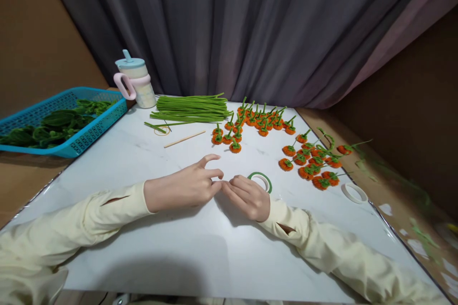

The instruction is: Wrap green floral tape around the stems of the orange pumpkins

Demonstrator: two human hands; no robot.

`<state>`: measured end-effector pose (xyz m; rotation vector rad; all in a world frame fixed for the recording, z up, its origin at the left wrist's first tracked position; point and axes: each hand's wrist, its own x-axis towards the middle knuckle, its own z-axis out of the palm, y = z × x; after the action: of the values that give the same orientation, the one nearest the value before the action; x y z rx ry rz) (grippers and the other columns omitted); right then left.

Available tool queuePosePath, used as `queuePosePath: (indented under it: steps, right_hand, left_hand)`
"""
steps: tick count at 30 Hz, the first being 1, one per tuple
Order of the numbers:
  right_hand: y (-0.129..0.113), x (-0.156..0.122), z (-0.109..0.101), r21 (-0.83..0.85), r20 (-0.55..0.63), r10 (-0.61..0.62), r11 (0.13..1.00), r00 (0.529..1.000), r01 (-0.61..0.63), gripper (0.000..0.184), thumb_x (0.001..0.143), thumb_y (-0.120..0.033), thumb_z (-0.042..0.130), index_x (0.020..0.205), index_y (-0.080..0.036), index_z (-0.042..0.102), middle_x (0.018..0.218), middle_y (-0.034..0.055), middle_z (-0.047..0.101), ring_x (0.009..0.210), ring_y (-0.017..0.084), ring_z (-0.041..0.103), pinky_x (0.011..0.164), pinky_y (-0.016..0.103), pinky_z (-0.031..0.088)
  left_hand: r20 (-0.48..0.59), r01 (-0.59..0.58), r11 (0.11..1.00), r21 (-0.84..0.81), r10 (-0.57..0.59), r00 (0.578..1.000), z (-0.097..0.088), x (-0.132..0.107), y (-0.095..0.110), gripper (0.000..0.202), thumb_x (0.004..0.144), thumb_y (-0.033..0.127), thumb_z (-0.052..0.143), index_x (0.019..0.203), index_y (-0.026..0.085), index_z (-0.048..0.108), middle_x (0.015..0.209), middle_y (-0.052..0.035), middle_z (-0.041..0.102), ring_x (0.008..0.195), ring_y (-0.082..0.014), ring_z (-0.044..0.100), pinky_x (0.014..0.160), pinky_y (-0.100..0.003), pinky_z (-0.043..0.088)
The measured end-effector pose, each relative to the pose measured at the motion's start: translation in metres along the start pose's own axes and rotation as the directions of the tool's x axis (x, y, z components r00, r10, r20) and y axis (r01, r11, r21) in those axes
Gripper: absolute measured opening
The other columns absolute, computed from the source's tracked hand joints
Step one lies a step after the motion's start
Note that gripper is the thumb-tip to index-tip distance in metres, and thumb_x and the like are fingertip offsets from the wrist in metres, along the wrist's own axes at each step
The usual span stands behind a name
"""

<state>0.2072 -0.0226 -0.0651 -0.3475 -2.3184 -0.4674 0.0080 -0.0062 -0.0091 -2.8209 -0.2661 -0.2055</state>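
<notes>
My left hand [191,185] and my right hand [247,196] meet at the fingertips over the middle of the table. On the left, thumb and a finger are pinched together while the upper fingers stay raised and bent. The right fingers are curled in against the thumb. Whatever lies between the fingertips is too small or hidden to make out. Just behind my right hand lies a roll of green tape [269,183], partly covered by it. Small orange pumpkins [235,147] of fuzzy wire with green stems stand beyond my hands, and another group [306,171] spreads to the right.
A bundle of green pipe cleaners [191,108] lies at the back, with a thin wooden stick [184,139] before it. At left are a blue basket [71,148] of green leaf pieces and a lidded cup [145,93]. A white ring [355,193] sits near the right edge.
</notes>
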Motion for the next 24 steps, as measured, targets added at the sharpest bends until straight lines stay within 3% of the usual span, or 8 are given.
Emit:
queuePosePath:
  steps: [8, 13, 18, 24]
  right_hand:
    - [-0.0013, -0.0024, -0.0006, 0.002, 0.037, -0.051, 0.999, 0.998, 0.05, 0.026, 0.084, -0.001, 0.042, 0.11, 0.002, 0.048, 0.068, 0.0136, 0.064, 0.064, 0.021, 0.055, 0.054, 0.035, 0.046]
    - [0.0014, -0.0027, 0.0039, 0.171, -0.03, 0.137, 0.977, 0.99, -0.13, 0.02, 0.086, -0.002, 0.044, 0.104, -0.006, 0.051, 0.07, 0.0112, 0.064, 0.062, 0.017, 0.053, 0.054, 0.03, 0.045]
    - [0.0001, 0.0005, 0.0058, 0.381, 0.032, 0.368, 0.855, 0.929, -0.352, 0.013, 0.09, -0.011, 0.045, 0.094, -0.012, 0.057, 0.066, 0.0059, 0.06, 0.061, 0.014, 0.053, 0.055, 0.025, 0.046]
    - [0.0, -0.0022, 0.0066, 0.406, 0.036, 0.342, 0.854, 0.939, -0.326, 0.016, 0.09, -0.01, 0.043, 0.098, -0.011, 0.057, 0.069, 0.007, 0.063, 0.066, 0.015, 0.056, 0.058, 0.025, 0.047]
  left_hand:
    - [-0.002, -0.024, 1.0, 0.012, 0.024, 1.0, 0.0007, -0.0013, -0.0009, 0.026, 0.084, 0.001, 0.042, 0.067, 0.015, 0.055, 0.066, -0.0029, 0.06, 0.092, -0.0163, 0.055, 0.106, -0.047, 0.022]
    - [-0.053, 0.052, 0.996, 0.073, -0.048, 0.997, 0.0026, -0.0016, -0.003, 0.025, 0.09, 0.012, 0.045, 0.066, 0.016, 0.052, 0.064, -0.0004, 0.059, 0.093, -0.0181, 0.056, 0.106, -0.048, 0.019]
    - [-0.066, 0.095, 0.988, 0.125, -0.087, 0.994, -0.0011, -0.0017, -0.0031, 0.027, 0.089, 0.002, 0.036, 0.071, 0.014, 0.051, 0.073, -0.003, 0.061, 0.085, -0.0151, 0.058, 0.103, -0.045, 0.022]
    - [-0.038, 0.066, 0.992, 0.11, -0.063, 0.997, -0.0014, -0.0022, -0.0033, 0.03, 0.087, -0.002, 0.031, 0.072, 0.013, 0.051, 0.07, -0.0035, 0.06, 0.079, -0.0148, 0.056, 0.099, -0.044, 0.026]
